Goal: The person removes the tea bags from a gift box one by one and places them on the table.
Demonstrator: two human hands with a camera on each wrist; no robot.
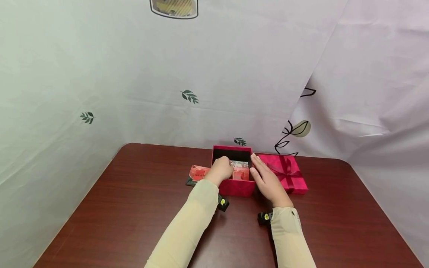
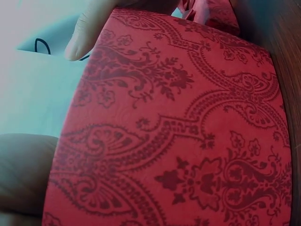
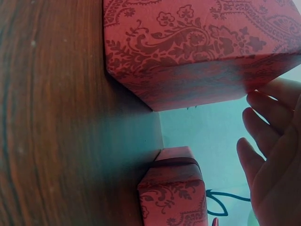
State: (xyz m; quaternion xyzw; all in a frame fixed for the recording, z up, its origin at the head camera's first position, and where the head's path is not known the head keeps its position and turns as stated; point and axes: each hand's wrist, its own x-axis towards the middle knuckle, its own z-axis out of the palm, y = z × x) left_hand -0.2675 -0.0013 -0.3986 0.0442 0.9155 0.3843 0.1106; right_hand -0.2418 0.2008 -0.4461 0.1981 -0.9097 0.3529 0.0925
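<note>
A red patterned gift box stands without its lid near the back of the table. My left hand reaches over its front wall, fingers down inside the left half. The wall hides those fingertips in the left wrist view, so I cannot tell whether they grip anything. Inside, to the right of that hand, lie red and grey printed packs. My right hand lies along the box's right side, fingers extended and fingertips at the upper edge. In the right wrist view its fingers are straight beside the red wall.
Just right of the box lies the red lid with a dark red ribbon bow. Red printed packs rest on the brown table at the box's left. A pale printed curtain hangs behind the table.
</note>
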